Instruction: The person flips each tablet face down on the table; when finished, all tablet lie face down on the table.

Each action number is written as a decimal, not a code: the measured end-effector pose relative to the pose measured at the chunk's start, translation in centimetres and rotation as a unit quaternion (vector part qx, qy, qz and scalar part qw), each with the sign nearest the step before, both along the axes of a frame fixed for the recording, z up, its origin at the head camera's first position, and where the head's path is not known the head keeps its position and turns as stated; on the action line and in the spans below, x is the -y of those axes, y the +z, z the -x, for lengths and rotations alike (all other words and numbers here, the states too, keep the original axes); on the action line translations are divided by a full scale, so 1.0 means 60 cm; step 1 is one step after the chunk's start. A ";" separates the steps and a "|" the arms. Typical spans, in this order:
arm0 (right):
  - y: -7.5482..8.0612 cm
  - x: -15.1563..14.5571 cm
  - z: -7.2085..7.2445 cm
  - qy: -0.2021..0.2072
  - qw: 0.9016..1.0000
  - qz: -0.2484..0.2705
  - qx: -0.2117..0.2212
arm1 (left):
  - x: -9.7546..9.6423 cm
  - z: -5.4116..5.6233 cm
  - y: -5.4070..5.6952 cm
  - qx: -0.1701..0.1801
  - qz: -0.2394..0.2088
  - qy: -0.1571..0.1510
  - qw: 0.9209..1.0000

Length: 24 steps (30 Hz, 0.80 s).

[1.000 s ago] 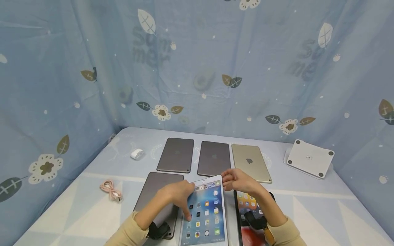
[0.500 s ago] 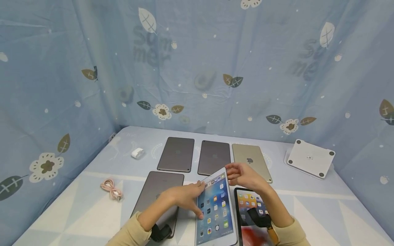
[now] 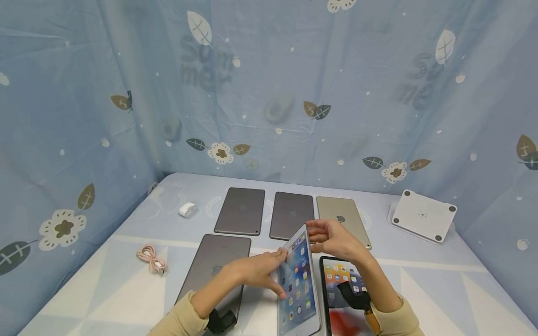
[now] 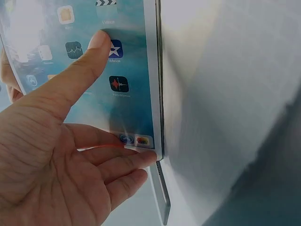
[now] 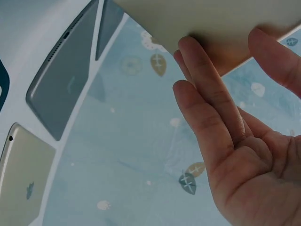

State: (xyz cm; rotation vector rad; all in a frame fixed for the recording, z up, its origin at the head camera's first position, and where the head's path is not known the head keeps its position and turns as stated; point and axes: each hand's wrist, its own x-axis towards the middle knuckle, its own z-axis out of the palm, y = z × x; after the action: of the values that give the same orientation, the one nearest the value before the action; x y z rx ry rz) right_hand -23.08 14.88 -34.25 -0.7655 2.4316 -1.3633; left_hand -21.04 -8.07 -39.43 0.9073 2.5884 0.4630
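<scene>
A white-fronted tablet (image 3: 299,284) stands tilted, its lit screen turned to the left and its right edge raised. My left hand (image 3: 257,269) lays its thumb across the screen, with the other fingers at a corner of the front in the left wrist view. From the right, my right hand (image 3: 334,240) touches the raised upper corner with extended fingers. The tablet's pale gold back (image 5: 225,28) shows in the right wrist view, fingertips and thumb against it. Beneath my right forearm lies a black-framed tablet (image 3: 332,294) with a lit screen, partly covered.
A grey tablet (image 3: 210,261) lies face down under my left forearm. Two dark grey tablets (image 3: 240,212) (image 3: 292,215) and a gold one (image 3: 342,214) line the back. A white stand (image 3: 422,215), a pink cable (image 3: 152,259) and a white charger (image 3: 187,209) sit farther out.
The white-fronted tablet has moved right and tipped up, its right edge rising and its screen turning left. Both hands have moved with it, the left hand rightward and the right hand upward.
</scene>
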 end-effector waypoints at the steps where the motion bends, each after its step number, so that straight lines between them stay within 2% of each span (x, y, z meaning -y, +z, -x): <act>1: 0.001 0.000 -0.001 0.000 1.000 -0.001 0.001 | 0.000 0.000 0.001 0.001 -0.003 -0.002 1.000; 10: 0.006 -0.003 -0.005 -0.001 1.000 -0.013 -0.010 | -0.006 -0.006 0.006 0.014 -0.040 -0.027 0.999; 17: 0.011 0.001 -0.013 0.000 0.999 -0.031 -0.035 | -0.010 -0.012 0.008 0.005 -0.046 -0.024 0.999; 24: 0.019 0.007 -0.020 -0.004 0.997 -0.050 -0.051 | -0.010 -0.013 0.012 0.007 -0.079 -0.032 0.996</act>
State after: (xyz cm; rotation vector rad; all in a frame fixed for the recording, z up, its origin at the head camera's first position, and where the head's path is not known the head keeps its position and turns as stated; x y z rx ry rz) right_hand -21.91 14.47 -33.09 -0.8211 2.5611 -1.2237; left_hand -20.29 -7.45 -38.68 1.0322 2.5302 0.6616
